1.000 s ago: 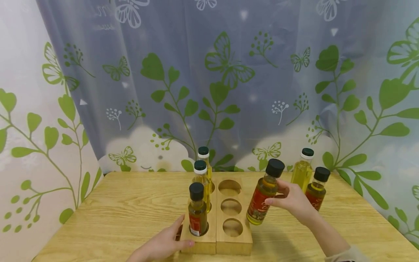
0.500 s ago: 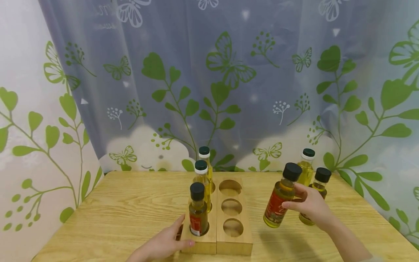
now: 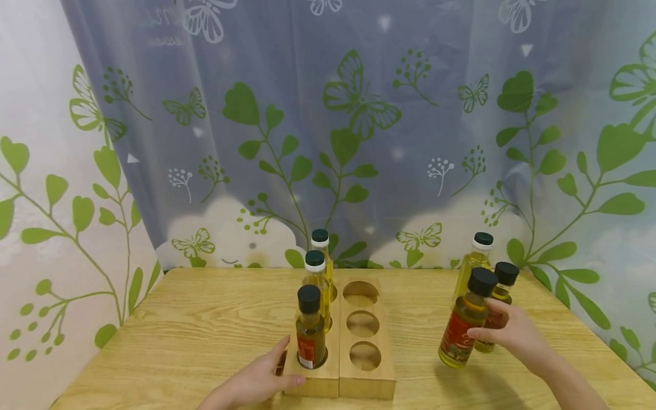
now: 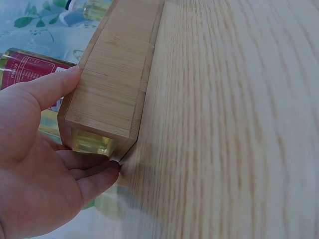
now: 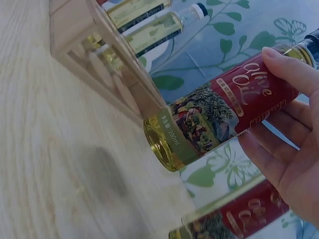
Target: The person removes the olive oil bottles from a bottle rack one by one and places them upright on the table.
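My right hand [image 3: 517, 336] grips an olive oil bottle [image 3: 458, 336] with a black cap and red label by its upper part. In the right wrist view the bottle tilts, its base raised above the table over a shadow. My left hand [image 3: 258, 370] holds the front left corner of a wooden bottle rack [image 3: 310, 388], thumb at the front and fingers around the side. That rack carries another red-label bottle [image 3: 310, 327] in front and two green-capped yellow oil bottles behind it. Against it stands a second wooden rack [image 3: 366, 388] with three bare round holes.
Behind the held bottle, at the right, stand a green-capped yellow oil bottle [image 3: 467, 272] and a black-capped red-label bottle [image 3: 504, 279], partly hidden by the right hand. A patterned curtain [image 3: 400, 171] hangs along the back edge of the wooden table [image 3: 205, 319].
My right hand has carried the olive oil bottle rightward and slightly down, away from the racks, toward the two standing bottles. My left hand stays at the rack corner.
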Motion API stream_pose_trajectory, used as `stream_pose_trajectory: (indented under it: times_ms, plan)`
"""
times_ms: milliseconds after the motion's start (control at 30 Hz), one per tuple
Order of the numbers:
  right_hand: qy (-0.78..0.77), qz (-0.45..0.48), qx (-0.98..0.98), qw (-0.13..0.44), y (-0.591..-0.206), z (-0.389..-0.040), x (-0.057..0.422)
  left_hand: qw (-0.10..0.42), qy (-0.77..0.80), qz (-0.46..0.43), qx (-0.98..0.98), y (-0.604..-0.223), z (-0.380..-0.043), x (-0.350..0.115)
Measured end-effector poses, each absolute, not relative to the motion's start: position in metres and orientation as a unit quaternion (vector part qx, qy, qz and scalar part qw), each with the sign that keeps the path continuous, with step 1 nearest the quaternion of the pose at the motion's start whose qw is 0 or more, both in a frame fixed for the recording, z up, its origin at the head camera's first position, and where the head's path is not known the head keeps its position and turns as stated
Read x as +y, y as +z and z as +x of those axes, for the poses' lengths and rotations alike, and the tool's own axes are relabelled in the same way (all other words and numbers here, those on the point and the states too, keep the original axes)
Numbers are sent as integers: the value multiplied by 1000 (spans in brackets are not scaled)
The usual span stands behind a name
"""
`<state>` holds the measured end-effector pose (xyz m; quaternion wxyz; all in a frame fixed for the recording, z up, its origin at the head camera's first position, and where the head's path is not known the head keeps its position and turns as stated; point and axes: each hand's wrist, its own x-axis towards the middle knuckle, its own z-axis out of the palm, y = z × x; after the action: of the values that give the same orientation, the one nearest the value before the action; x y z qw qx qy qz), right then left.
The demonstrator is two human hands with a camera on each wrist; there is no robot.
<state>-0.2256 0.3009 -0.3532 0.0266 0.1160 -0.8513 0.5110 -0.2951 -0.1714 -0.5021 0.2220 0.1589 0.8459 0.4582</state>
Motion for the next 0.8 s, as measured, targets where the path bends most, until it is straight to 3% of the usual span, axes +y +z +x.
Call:
stream_pose_trajectory:
  times_ms: [400, 800]
  plan:
    - [480, 89, -871, 46, -371, -218, 335, 226, 457, 152, 847, -502, -296, -170]
    - [426, 16, -905, -7, -374, -214, 369, 223, 460, 151, 846, -501, -294, -171]
